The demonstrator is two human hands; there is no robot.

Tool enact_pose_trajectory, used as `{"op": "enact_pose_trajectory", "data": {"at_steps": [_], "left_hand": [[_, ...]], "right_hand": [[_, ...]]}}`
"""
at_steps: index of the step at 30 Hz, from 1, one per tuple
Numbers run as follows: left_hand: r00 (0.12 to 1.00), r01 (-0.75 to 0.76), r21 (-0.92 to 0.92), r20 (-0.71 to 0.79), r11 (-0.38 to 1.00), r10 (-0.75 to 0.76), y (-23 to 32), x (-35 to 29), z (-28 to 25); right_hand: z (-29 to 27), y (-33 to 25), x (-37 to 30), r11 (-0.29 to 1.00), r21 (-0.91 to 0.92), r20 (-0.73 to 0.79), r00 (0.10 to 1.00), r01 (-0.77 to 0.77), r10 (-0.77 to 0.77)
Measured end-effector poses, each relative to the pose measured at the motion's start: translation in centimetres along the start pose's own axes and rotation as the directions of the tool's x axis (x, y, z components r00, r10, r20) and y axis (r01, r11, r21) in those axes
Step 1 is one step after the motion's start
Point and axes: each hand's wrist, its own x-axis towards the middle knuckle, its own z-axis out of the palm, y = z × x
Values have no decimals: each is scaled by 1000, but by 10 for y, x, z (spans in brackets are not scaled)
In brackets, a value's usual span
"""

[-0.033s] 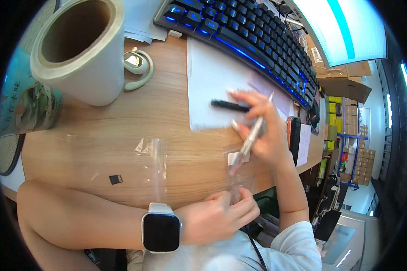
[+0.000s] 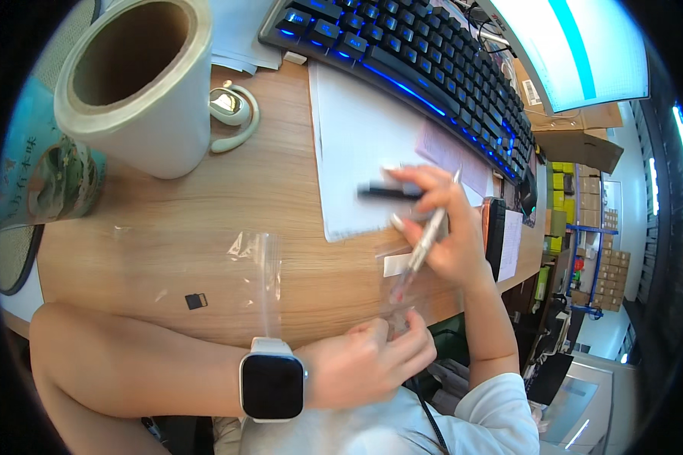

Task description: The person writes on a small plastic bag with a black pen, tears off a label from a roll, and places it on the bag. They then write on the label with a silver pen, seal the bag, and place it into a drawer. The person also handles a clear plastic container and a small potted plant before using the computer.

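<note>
My left hand (image 2: 379, 353), with a white-strapped smartwatch (image 2: 272, 385) at the wrist, is closed near the table's front edge. Its fingertips pinch the near edge of a clear plastic bag (image 2: 436, 296) with a white label (image 2: 396, 265) on it. My right hand (image 2: 451, 227) holds a slim, light-coloured pen (image 2: 426, 241), its reddish tip pointing down toward the bag. Between the right thumb and fingers a blurred black stick (image 2: 387, 192) shows above the paper (image 2: 357, 152); whether it is held or lies there, I cannot tell.
A small black memory card (image 2: 196, 301) lies by a clear zip bag (image 2: 262, 273). A big white roll (image 2: 152, 114), an ear-hook earphone (image 2: 231, 110) and a teal package (image 2: 34, 167) stand left. Beyond are a lit keyboard (image 2: 425, 76) and a screen (image 2: 584, 45); a dark case (image 2: 494, 236) sits right.
The paper has slid a little toward me, and the black stick has shifted the same way. My right hand has moved slightly with the pen; the left stays in place.
</note>
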Motion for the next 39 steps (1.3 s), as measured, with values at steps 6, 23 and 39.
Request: {"op": "enact_pose_trajectory", "data": {"at_steps": [6, 23, 39], "left_hand": [[999, -24, 53, 45, 998, 21, -3, 0, 5], [958, 234, 22, -175, 972, -226, -28, 11, -10], [844, 307, 375, 318, 875, -432, -20, 8, -10]], "right_hand": [[-6, 0, -12, 998, 23, -15, 999, 50, -50], [-49, 21, -9, 703, 665, -540, 813, 253, 218], [24, -28, 22, 638, 707, -81, 861, -306, 503]]}}
